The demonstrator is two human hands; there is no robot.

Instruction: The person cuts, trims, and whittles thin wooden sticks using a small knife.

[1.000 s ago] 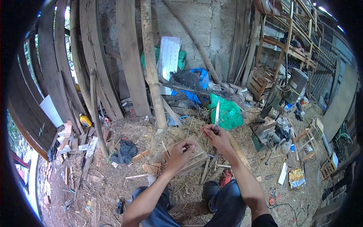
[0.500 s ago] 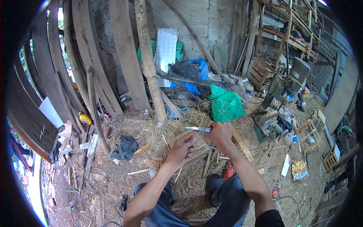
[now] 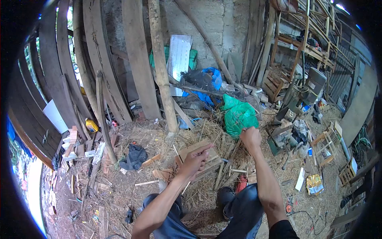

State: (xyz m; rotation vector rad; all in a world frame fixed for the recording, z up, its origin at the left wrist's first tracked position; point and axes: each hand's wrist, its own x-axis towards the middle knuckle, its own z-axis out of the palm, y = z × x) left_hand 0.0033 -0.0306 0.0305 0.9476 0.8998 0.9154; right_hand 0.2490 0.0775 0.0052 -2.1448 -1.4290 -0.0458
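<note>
My left hand (image 3: 195,162) is closed around a thin wooden stick (image 3: 186,187), whose lower end shows beneath the palm. Most of the stick is hidden by the fingers. To the right and farther forward, my right hand (image 3: 250,138) makes a fist in front of a green plastic bag (image 3: 240,116). The knife in that fist cannot be made out now; its blade is seen only in the earlier frame. The two hands are apart, above a wooden board (image 3: 205,169) on the straw-covered ground.
Wood scraps and shavings litter the floor. A black plastic bag (image 3: 134,157) lies left, near a yellow bottle (image 3: 91,125). A wooden pole (image 3: 162,75) stands ahead. At right are a machine (image 3: 314,85) and a gold-coloured packet (image 3: 314,184). A red tool (image 3: 241,182) lies by my feet.
My right hand has moved right and slightly forward, away from the left hand, and the knife blade has gone from sight. My left hand stays nearly in place; the view has shifted slightly.
</note>
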